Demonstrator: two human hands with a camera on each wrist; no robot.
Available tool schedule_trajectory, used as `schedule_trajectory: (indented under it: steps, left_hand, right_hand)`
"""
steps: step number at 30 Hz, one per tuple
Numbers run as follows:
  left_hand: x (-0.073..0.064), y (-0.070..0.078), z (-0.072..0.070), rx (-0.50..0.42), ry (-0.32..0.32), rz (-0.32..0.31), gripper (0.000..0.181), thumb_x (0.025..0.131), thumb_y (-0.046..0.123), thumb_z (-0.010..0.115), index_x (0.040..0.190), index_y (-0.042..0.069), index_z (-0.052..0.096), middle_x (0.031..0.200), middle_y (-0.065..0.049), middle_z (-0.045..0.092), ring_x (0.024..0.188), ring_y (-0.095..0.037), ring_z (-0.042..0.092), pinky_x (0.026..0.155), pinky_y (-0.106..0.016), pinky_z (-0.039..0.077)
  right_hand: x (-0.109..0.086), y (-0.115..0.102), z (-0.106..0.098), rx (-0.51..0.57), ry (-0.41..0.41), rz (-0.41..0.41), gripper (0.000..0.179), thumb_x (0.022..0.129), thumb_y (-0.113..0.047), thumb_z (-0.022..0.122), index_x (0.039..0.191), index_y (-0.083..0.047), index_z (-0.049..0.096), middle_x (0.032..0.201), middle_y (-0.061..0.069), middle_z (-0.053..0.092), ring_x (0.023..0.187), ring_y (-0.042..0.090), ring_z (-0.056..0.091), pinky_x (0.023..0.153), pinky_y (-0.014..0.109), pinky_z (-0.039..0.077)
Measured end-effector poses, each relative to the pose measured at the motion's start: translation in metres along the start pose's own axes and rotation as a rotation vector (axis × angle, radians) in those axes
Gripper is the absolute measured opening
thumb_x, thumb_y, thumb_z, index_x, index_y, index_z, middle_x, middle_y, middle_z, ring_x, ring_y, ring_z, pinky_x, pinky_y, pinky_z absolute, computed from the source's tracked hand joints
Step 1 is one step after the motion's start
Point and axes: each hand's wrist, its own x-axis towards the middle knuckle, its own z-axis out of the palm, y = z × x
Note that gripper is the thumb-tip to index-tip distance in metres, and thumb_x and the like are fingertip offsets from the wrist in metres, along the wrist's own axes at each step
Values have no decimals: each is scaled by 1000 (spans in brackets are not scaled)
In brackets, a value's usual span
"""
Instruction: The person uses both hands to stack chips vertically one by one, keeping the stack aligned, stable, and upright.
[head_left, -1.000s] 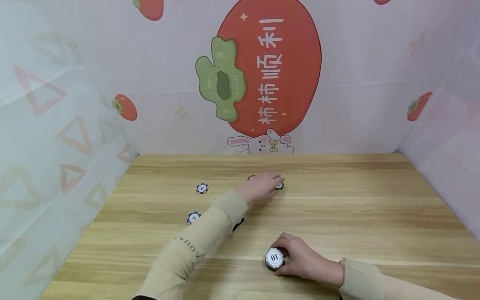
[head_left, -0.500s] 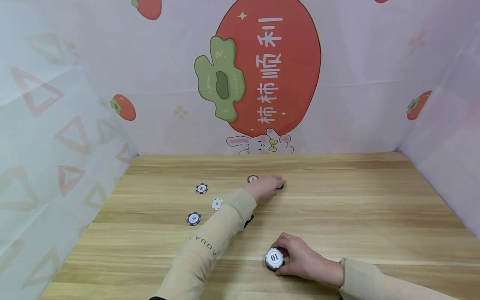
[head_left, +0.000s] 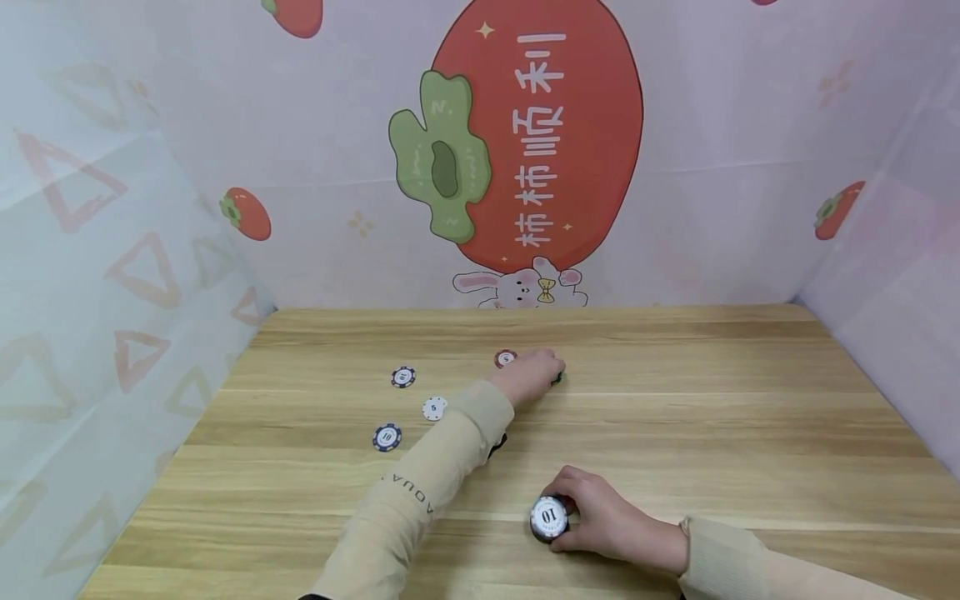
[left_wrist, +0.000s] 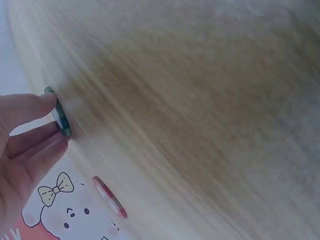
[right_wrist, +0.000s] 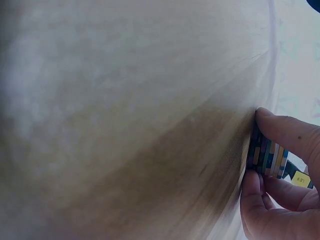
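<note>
My left hand [head_left: 528, 375] reaches to the far middle of the table, its sleeve crossing the view. It pinches a green poker chip [left_wrist: 61, 117] by the edges, thumb on one side and fingertips on the other; in the head view the hand hides most of this chip. Close to the front, my right hand [head_left: 596, 512] grips a stack of poker chips [head_left: 549, 518] between thumb and fingers, with a white-faced "10" on top. The right wrist view shows the stack's striped edges [right_wrist: 269, 155], standing on the table.
Flat on the wooden table [head_left: 712, 417] lie a red chip [head_left: 506, 358] beside my left hand, a black chip [head_left: 403, 377], a white chip [head_left: 434, 408] partly behind the sleeve, and a blue chip [head_left: 387, 437]. Printed cloth walls [head_left: 712, 208] enclose the back and sides.
My left hand has moved slightly right and its fingers have closed on the green chip. The red and white chips have come out from behind the arm. My right hand stays on the stack.
</note>
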Motion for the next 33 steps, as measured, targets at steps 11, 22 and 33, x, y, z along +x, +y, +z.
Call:
schedule_trajectory:
  steps: [11, 22, 33]
  left_hand:
    - [-4, -1, -1, -124, 68, -26, 23, 86, 12, 62, 108, 13, 59, 100, -1, 49, 88, -12, 46, 79, -23, 44]
    - [-9, 1, -8, -199, 96, 30, 4, 86, 12, 62, 86, 15, 64, 83, 4, 54, 78, -11, 49, 71, -20, 43]
    - [-35, 1, -10, -148, 62, 119, 5, 86, 9, 62, 87, 13, 65, 82, 5, 55, 73, -8, 50, 68, -18, 43]
  right_hand:
    - [0, -2, 0, -1, 0, 6, 40, 60, -14, 83, 94, -12, 62, 88, -11, 50, 77, 0, 47, 68, 18, 44]
    - [0, -3, -1, -4, -3, 6, 40, 61, -15, 83, 94, -11, 62, 88, -11, 50, 78, 1, 47, 68, 19, 43]
    - [-1, -3, 0, 9, -17, 27, 39, 61, -14, 82, 94, -11, 62, 88, -11, 50, 79, 0, 48, 70, 19, 44]
